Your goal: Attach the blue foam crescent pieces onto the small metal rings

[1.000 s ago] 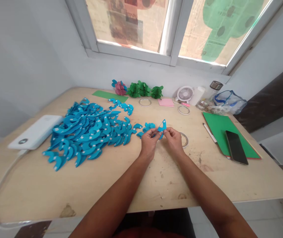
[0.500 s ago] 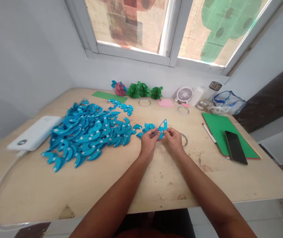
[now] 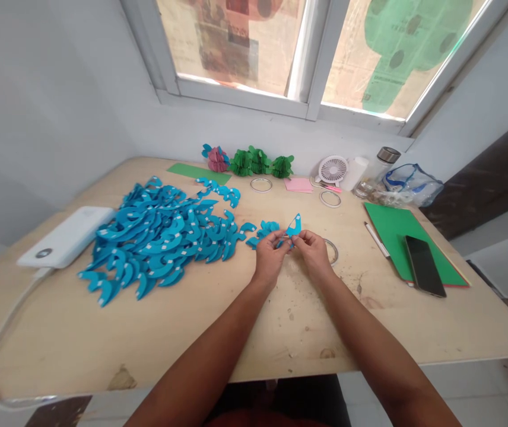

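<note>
Between the fingertips of both hands is a blue paper piece (image 3: 295,225), with a small white patch near its raised tip. My left hand (image 3: 272,254) pinches its lower left side, and my right hand (image 3: 312,249) pinches its lower right; the fingers hide the bottom of the piece. Just behind my left hand lies a small blue paper cluster (image 3: 268,228). Farther left spreads a large pile of curved blue paper pieces (image 3: 165,231), many with little white squares on them. A tape roll (image 3: 335,252) lies right beside my right hand, partly covered by it.
At left sits a white power bank (image 3: 64,237) with a cable. Along the wall stand green paper figures (image 3: 258,161), a small fan (image 3: 333,170) and a glass bottle (image 3: 378,169). A phone (image 3: 424,265) rests on green sheets (image 3: 391,231) beside a pen (image 3: 376,239).
The blue piece has turned slightly in my fingers, and my hands have drawn a little closer together. Everything else shifts only slightly with the camera.
</note>
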`<state>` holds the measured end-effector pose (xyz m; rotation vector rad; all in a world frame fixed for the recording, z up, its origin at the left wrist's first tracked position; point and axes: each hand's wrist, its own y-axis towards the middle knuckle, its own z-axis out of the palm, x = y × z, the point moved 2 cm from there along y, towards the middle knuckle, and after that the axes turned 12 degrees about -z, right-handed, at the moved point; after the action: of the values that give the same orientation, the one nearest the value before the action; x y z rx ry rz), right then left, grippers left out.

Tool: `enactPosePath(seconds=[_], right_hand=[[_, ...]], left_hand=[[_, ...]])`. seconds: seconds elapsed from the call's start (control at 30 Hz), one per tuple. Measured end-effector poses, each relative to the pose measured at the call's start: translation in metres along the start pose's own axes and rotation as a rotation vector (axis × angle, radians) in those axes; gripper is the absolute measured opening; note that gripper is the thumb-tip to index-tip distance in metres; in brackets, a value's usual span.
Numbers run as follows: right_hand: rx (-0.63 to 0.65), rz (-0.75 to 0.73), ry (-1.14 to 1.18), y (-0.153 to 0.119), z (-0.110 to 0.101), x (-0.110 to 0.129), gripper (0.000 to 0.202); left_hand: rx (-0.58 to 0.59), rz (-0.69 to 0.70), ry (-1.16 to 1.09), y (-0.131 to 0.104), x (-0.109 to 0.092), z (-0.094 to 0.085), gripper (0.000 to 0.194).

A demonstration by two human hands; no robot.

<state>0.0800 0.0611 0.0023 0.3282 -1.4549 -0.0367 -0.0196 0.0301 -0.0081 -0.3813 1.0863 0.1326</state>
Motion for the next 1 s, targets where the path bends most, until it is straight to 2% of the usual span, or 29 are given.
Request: enactPosePath(seconds=[0.37,0.6,0.7,0.8,1.0], right_hand=[[-0.060,0.011,0.000,0.0003,-0.0027,-0.0013,0.026],[0.022,0.030,0.082,0.0011,-0.0037,0.0007,0.026],[-0.022,0.050,0.119,0.0022,-0.0051,-0.0005,0.029],[-0.055,0.057,0.109,0.0023,-0.0054,0.0004,0.027],[0.007,0.025,0.064,0.0007,-0.0034,0.0038,0.020]], left_hand=[[0.074,0.024,0.017,-0.0056,-0.0038,0.0048,0.023],[0.059,-0.002,-0.006,-0.0028,-0.0021,0.0022,0.031],[0.062,-0.019,-0.020,-0.0028,-0.0030,0.0018,0.033],[0.060,-0.021,-0.029,-0.0026,-0.0030,0.0018,0.033],[0.045,-0.012,-0.009,-0.0014,-0.0007,0.0018,0.030]])
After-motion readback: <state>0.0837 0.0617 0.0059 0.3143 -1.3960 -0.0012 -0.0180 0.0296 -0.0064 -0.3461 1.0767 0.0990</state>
